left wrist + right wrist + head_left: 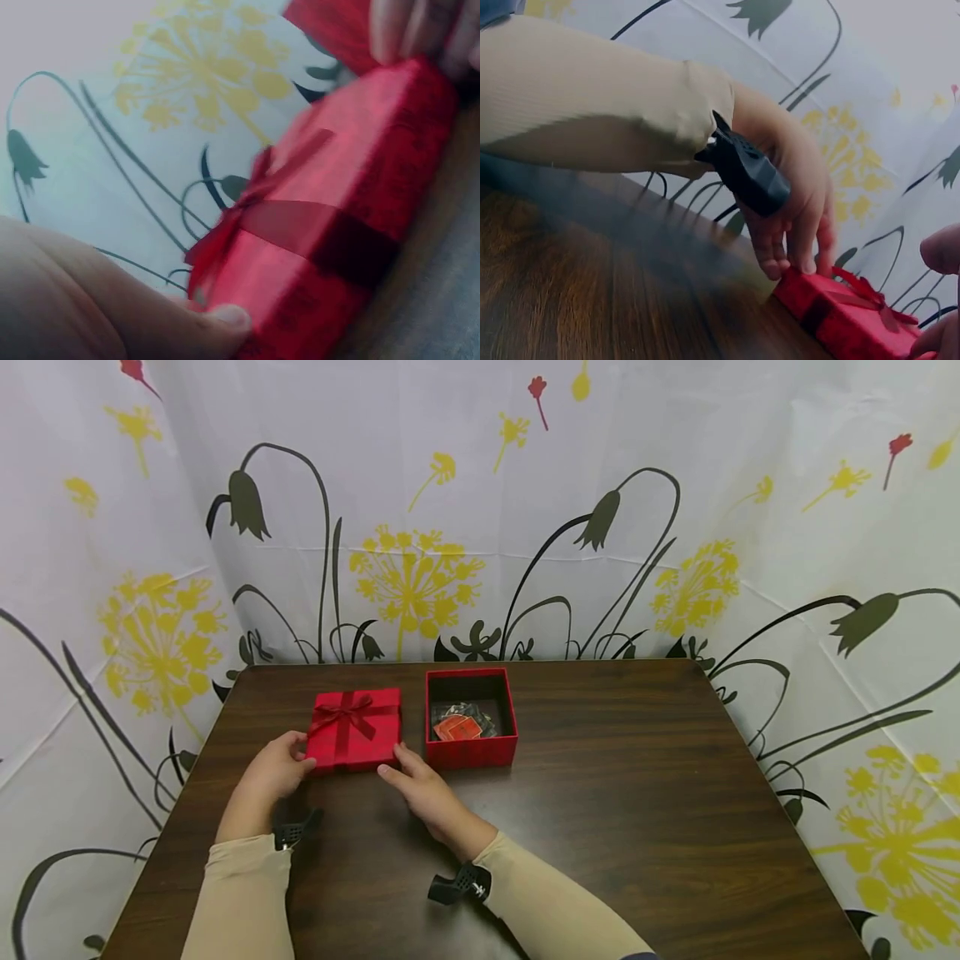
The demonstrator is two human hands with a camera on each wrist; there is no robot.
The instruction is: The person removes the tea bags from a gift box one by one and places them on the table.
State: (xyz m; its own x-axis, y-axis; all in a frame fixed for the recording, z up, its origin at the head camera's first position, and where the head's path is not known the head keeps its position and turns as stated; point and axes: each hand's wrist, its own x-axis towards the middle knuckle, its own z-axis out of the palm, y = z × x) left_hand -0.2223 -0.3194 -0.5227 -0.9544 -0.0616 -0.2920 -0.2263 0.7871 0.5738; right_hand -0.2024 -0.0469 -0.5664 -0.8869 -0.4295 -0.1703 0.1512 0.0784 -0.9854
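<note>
A red gift-box lid (367, 731) with a dark red ribbon bow lies on the left part of the table. My left hand (273, 768) pinches its near left corner; in the left wrist view the thumb (229, 316) presses the edge. At the near right corner my right hand (431, 797) touches the lid with fairly straight fingers, its thumb held apart. Just right of the lid stands a red open box (472, 753) with a black inside. Orange-red cards (457, 727) and some dark, shiny small pieces lie in it, too small to make out.
A dark wood-grain table (622, 793) carries both box parts. Behind it and at its sides hangs a white cloth (450, 410) printed with yellow and grey flowers. Each wrist wears a black camera mount (463, 885).
</note>
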